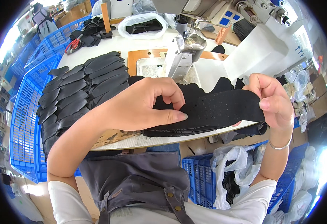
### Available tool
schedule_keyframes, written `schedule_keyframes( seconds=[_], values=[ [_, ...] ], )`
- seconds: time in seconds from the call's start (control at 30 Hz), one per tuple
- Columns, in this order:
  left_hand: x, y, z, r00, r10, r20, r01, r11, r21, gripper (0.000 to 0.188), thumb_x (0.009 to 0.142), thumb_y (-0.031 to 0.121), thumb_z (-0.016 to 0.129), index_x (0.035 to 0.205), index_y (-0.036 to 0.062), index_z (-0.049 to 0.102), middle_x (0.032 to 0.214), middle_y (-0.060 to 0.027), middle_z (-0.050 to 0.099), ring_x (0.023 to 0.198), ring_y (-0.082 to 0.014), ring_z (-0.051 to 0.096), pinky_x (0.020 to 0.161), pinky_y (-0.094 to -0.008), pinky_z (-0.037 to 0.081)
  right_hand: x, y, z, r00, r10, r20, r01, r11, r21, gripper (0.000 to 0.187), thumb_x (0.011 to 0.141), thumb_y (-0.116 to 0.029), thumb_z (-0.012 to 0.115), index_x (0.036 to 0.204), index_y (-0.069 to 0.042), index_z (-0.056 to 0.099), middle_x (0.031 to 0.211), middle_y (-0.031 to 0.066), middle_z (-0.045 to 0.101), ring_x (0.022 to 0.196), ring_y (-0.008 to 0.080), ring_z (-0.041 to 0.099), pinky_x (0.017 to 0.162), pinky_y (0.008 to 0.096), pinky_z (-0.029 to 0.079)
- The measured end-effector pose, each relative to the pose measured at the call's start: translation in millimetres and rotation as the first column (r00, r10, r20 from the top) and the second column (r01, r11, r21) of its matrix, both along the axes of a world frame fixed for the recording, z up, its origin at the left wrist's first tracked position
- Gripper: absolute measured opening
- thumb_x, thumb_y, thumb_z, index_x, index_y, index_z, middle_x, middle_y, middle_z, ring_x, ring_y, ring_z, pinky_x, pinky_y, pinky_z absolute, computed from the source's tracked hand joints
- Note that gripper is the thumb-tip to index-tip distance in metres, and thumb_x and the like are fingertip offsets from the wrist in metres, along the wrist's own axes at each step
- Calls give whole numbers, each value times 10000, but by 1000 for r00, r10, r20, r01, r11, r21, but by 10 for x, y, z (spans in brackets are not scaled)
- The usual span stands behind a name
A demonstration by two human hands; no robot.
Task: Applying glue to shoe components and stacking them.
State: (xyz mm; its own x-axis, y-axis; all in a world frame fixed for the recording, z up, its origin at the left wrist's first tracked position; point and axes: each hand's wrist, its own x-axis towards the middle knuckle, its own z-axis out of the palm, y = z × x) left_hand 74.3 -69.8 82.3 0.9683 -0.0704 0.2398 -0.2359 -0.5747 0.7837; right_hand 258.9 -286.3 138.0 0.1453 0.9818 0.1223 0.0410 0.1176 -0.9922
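Observation:
A long black fabric piece [219, 108] with a rounded right end and pale specks is stretched between my hands above the table's front edge. My left hand [156, 102] pinches its left part between thumb and fingers. At its right end, my right hand [273, 100] grips the edge, thumb in front and fingers behind. Below and behind lie more black fabric pieces [171, 131] in a stack, partly hidden by the held one. Left of my left hand, overlapping rows of dark curved pieces [74, 84] cover the table.
A sewing machine [185, 52] stands just beyond my hands. At the left is a blue basket [25, 127]; another blue basket [199, 183] with plastic bags sits below the table at right. Red-handled scissors [73, 44] and a plastic bag of black pieces [143, 26] lie at the back.

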Motion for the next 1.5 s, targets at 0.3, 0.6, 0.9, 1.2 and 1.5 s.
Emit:
schedule_keyframes(
  seconds=[0.3,0.6,0.9,1.2,1.5],
  values=[
    [-35,102,207,855,87,-512,-138,989,-62,233,838,207,672,755,18,562,601,47,495,528,-15,399,464,-208,310,-18,65,-283,917,-172,361,296,899,-323,108,723,-49,574,665,-17,490,940,81,587,628,35,445,555,185,365],
    [21,-66,178,857,246,-452,-191,968,164,303,813,218,708,662,6,553,510,-1,486,470,-43,416,436,-241,315,105,103,-475,819,-141,556,314,922,-228,126,677,-54,621,636,-15,508,943,67,573,645,62,491,569,202,417],
    [-22,-194,79,911,293,-291,-215,938,273,344,753,192,755,620,6,497,496,-65,481,433,-133,436,432,-267,318,121,87,-620,714,-190,674,289,957,-37,102,639,18,579,669,-38,499,940,91,587,676,68,513,570,183,424],
    [-3,-165,137,872,316,-374,-248,944,219,317,761,150,747,636,4,496,489,-35,466,415,-56,387,405,-235,274,104,98,-609,718,-193,669,282,959,-25,104,625,21,584,649,-38,501,938,93,596,659,66,499,564,178,415],
    [47,-100,161,858,282,-429,-177,947,268,312,762,160,748,640,11,502,476,-48,474,402,-82,437,416,-229,302,97,100,-594,743,-184,643,299,952,-73,123,643,-35,623,654,-35,501,891,45,589,658,90,501,567,218,398]
  ],
)
